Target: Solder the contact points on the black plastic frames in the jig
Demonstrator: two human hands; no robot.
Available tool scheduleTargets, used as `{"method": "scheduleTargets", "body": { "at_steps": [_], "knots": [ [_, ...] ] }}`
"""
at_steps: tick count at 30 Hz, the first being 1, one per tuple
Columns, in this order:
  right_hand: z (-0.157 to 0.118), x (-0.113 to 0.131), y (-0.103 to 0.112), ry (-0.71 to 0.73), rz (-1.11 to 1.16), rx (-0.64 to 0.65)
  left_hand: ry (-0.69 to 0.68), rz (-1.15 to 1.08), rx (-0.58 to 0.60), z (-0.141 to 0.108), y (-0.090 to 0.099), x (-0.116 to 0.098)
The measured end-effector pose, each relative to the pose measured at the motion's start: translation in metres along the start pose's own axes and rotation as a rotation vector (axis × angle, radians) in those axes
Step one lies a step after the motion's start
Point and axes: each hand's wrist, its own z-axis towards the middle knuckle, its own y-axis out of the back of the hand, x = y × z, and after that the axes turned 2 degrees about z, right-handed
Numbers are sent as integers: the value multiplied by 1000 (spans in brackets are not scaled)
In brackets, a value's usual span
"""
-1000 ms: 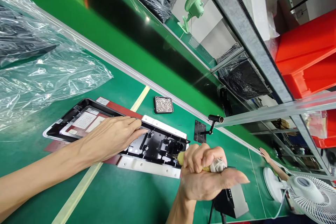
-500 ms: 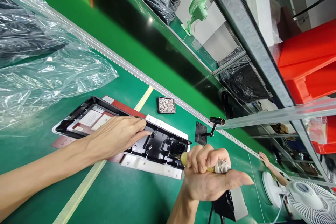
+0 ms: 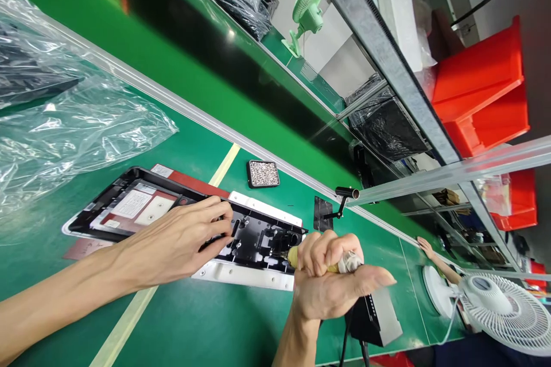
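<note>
The right hand (image 3: pixel 331 281) is wrapped around a yellow-handled screwdriver (image 3: pixel 321 264), its tip at the right end of the black panel (image 3: pixel 258 238) lying on the green tabletop (image 3: pixel 193 321), as it was half a second ago. The left hand (image 3: pixel 181 243) lies flat on the panel's middle, fingers loosely together; it has slid slightly nearer. A small tray of screws (image 3: pixel 262 174) sits farther back, well apart, and clear plastic wrap (image 3: pixel 77 126) lies far left.

Screw tray (image 3: pixel 263 174) behind panel (image 3: pixel 189 223)
</note>
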Motion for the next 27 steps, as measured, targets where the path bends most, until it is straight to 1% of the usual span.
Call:
{"method": "scheduleTargets", "body": {
  "at_steps": [4,10,16,27],
  "knots": [
    [2,0,-3,31,-20,-30,-21,20,-13,-1,-1,1],
    [0,-1,-1,31,-20,-34,-41,55,13,-1,0,-1],
    [1,0,-1,30,-28,-36,-46,33,-30,0,1,-3],
    [0,0,-4,38,-16,-50,-34,54,1,-1,-1,-1]
  ]
}}
